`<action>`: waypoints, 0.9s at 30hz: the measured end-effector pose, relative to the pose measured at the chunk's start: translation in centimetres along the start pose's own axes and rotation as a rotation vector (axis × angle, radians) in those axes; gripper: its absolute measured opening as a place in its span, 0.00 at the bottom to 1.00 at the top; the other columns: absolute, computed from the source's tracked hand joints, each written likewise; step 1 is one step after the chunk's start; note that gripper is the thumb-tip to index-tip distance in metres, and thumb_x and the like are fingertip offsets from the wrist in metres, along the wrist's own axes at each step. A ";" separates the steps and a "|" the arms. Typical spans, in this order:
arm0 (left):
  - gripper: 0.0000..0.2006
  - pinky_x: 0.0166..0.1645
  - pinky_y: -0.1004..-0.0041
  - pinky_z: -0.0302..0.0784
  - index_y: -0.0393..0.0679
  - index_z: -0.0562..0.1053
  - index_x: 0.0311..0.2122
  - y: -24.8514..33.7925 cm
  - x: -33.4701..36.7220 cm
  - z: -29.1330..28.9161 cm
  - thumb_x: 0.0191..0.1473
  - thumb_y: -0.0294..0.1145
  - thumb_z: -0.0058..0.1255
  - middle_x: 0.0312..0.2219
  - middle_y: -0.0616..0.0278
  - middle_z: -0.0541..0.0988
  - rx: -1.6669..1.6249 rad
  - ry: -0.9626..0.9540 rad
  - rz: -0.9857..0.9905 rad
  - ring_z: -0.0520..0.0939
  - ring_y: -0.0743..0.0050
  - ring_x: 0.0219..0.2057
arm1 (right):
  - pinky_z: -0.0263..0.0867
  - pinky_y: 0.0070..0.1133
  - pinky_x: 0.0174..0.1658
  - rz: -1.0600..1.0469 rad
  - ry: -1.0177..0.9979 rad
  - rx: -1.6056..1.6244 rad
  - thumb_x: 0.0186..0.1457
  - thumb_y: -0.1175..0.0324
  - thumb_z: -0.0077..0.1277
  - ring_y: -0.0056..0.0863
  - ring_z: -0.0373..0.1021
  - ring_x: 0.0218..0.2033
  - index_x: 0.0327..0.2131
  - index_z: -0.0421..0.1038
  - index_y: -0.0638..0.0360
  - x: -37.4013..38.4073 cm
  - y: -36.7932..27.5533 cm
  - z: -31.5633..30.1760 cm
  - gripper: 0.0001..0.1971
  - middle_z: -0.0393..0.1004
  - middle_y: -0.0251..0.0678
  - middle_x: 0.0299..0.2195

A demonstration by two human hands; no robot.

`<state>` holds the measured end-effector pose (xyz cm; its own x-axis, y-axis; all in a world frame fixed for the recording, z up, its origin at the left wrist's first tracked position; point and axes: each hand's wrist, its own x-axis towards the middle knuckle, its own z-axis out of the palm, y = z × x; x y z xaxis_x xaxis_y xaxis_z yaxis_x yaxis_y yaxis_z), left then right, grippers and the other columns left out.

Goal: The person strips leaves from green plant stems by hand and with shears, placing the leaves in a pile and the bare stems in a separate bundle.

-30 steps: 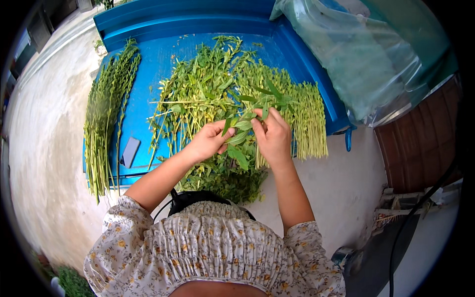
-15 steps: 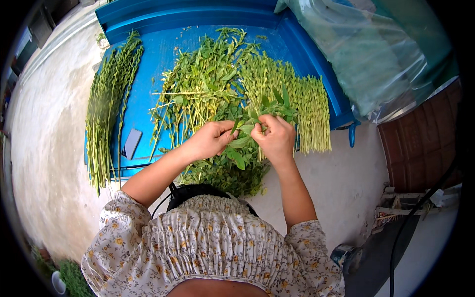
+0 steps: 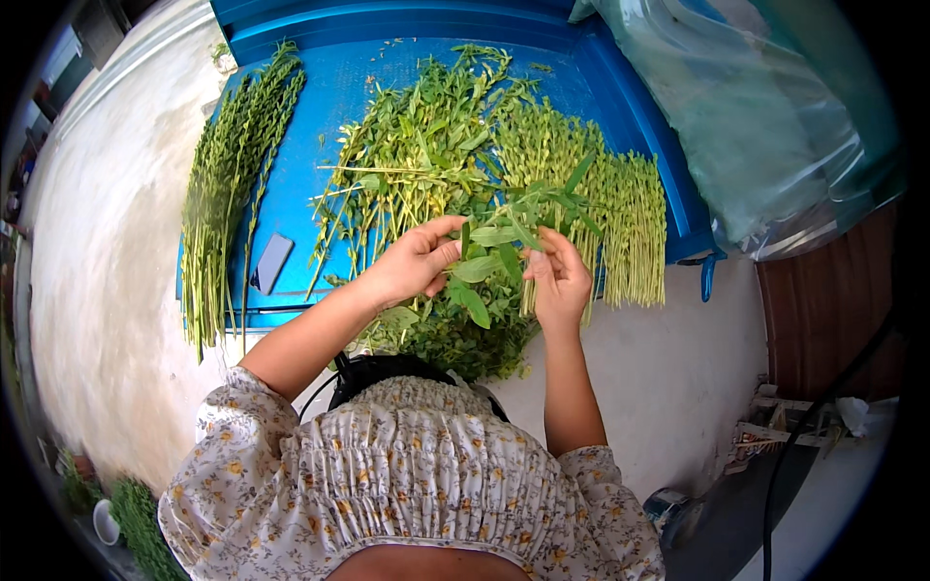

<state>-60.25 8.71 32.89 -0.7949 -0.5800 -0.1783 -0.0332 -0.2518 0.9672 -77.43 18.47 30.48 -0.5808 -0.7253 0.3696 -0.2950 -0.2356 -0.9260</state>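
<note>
Between hands (image 3: 417,263), leafy green sprig (image 3: 494,235): left pinching it, right's grip unclear.

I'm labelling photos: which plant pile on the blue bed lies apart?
The long bundle at far left; a blue strip separates it from the leafy middle pile and right-hand row, which meet.

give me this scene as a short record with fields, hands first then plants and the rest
left hand: at the left side of a leafy sprig, exact grip unclear
right hand: at its right side, exact grip unclear
surface: blue platform with raised edges
plants: long green bundle at left, leafy stems in the middle, pale-stalked bundle at right
below the hands: leafy pile
device: phone-like slab near the long green bundle
upper right: translucent plastic sheet
</note>
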 end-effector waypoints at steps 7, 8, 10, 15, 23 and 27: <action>0.08 0.13 0.83 0.51 0.43 0.67 0.38 0.1 -0.2 -3.9 0.54 0.33 0.41 0.25 0.70 0.68 -0.272 0.079 -0.252 0.61 0.83 0.09 | 0.65 0.19 0.29 0.831 -0.291 -0.165 0.54 0.67 0.43 0.20 0.68 0.28 0.38 0.67 0.62 -6.6 15.8 0.9 0.11 0.71 0.33 0.30; 0.08 0.13 0.83 0.51 0.42 0.68 0.37 -0.3 -0.2 -4.6 0.54 0.33 0.42 0.25 0.70 0.68 -0.306 0.075 -0.284 0.61 0.83 0.09 | 0.66 0.21 0.32 0.871 -0.348 -0.239 0.54 0.66 0.43 0.21 0.68 0.31 0.39 0.67 0.61 -7.8 17.9 1.6 0.11 0.71 0.34 0.32; 0.07 0.14 0.83 0.53 0.42 0.69 0.35 -0.5 -0.1 -5.6 0.54 0.33 0.42 0.23 0.71 0.68 -0.349 0.113 -0.320 0.61 0.83 0.10 | 0.67 0.25 0.32 0.825 -0.333 -0.424 0.54 0.66 0.43 0.28 0.69 0.29 0.45 0.63 0.61 -10.0 23.6 2.8 0.15 0.71 0.37 0.32; 0.06 0.14 0.84 0.56 0.43 0.68 0.36 -2.2 -0.4 -8.9 0.53 0.31 0.43 0.25 0.68 0.71 -0.356 0.267 -0.340 0.64 0.83 0.12 | 0.68 0.31 0.31 1.025 -0.482 -0.745 0.55 0.65 0.42 0.37 0.66 0.33 0.49 0.55 0.62 -9.4 25.4 6.2 0.20 0.65 0.43 0.41; 0.10 0.10 0.84 0.53 0.44 0.64 0.41 -2.1 -2.1 -11.6 0.53 0.31 0.42 0.29 0.63 0.71 -0.404 0.343 -0.386 0.61 0.80 0.08 | 0.69 0.32 0.37 1.032 -0.267 -1.104 0.48 0.62 0.51 0.42 0.58 0.47 0.46 0.53 0.61 -7.8 26.1 8.1 0.25 0.54 0.44 0.46; 0.08 0.10 0.85 0.49 0.44 0.65 0.39 -1.9 -2.0 -11.5 0.54 0.33 0.41 0.27 0.64 0.72 -0.378 0.280 -0.362 0.61 0.82 0.08 | 0.68 0.35 0.39 1.026 -0.261 -1.156 0.48 0.58 0.51 0.43 0.61 0.43 0.50 0.49 0.59 -6.9 26.2 7.8 0.30 0.54 0.45 0.47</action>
<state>-51.60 1.41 29.36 -0.5814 -0.5754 -0.5752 -0.0130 -0.7003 0.7137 -75.25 12.20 3.06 -0.7847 -0.3752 -0.4934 -0.3418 0.9260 -0.1605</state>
